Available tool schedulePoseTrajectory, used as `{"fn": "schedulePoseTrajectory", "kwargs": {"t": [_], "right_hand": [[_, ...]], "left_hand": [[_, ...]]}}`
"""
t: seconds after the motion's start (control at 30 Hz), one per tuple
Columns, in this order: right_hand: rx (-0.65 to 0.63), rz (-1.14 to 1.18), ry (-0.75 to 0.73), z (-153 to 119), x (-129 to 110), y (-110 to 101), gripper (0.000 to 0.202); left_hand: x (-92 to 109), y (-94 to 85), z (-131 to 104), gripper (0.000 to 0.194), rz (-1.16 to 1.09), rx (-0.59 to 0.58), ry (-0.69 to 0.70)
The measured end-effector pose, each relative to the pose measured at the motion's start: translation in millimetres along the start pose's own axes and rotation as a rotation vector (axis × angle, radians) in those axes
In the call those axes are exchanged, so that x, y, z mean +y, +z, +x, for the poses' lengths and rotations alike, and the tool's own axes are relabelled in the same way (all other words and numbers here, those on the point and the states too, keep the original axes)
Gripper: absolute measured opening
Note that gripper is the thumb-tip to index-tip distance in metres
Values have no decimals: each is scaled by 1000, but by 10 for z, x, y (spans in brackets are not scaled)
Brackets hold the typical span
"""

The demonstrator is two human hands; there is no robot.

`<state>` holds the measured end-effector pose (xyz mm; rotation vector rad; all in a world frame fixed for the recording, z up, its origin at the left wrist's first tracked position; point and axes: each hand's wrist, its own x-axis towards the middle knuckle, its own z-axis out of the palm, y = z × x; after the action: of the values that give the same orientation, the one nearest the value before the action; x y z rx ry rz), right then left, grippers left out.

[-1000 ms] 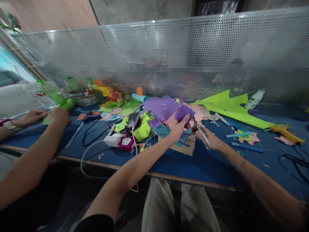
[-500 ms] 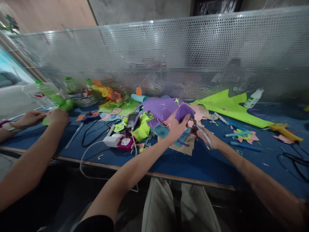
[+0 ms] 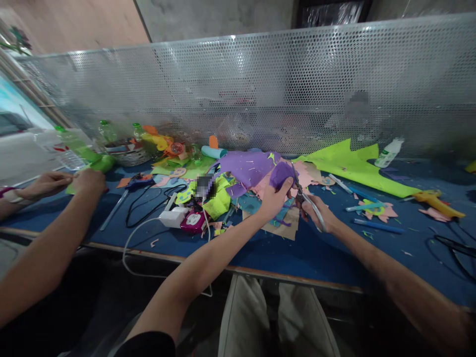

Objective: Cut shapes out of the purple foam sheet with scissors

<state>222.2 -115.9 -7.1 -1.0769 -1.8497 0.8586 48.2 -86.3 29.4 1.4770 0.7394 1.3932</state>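
My left hand [image 3: 275, 198] pinches a small purple foam piece [image 3: 281, 174] above the cluttered middle of the blue table. Just right of it, my right hand [image 3: 316, 212] is closed on the handles of metal scissors [image 3: 300, 192]. The scissors' blades point up and away, beside the right edge of the piece. Behind lies a larger purple sheet [image 3: 247, 167] with small scraps on it. Pink foam and brown paper [image 3: 284, 229] lie beneath my hands.
A co-worker's hands [image 3: 87, 181] hold something green at the left. A glue gun [image 3: 437, 202], blue pens [image 3: 377, 226], a white bottle [image 3: 389, 152] and a lime sheet [image 3: 344, 166] lie right. A white charger [image 3: 173, 217] with a cable sits left of my arm.
The small purple piece has turned a little in my left hand, and the scissors' blades now show more clearly beside it. My hands have barely shifted.
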Motion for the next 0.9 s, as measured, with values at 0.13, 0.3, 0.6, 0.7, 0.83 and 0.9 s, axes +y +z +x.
{"fn": "schedulePoseTrajectory", "kwargs": {"t": [0.13,0.3,0.6,0.7,0.83,0.9], "right_hand": [[-35,-7,-104,22,-17,-8,57],[-88,6,-119,26,-16,-16,55],[-107,27,-31,19,133,6,59],[-73,-7,-8,14,144,7,60],[-7,-28,42,-6,75,57,60],[23,-23,64,-11,47,88,60]], "left_hand": [[24,-4,-5,39,-7,-24,-4],[-9,-2,1,38,-47,-27,13],[-66,-19,15,44,-93,-67,13],[-75,-12,-1,45,-149,-77,-24],[-89,-12,2,45,-145,-63,-2],[-94,-21,15,45,-134,-55,8]]}}
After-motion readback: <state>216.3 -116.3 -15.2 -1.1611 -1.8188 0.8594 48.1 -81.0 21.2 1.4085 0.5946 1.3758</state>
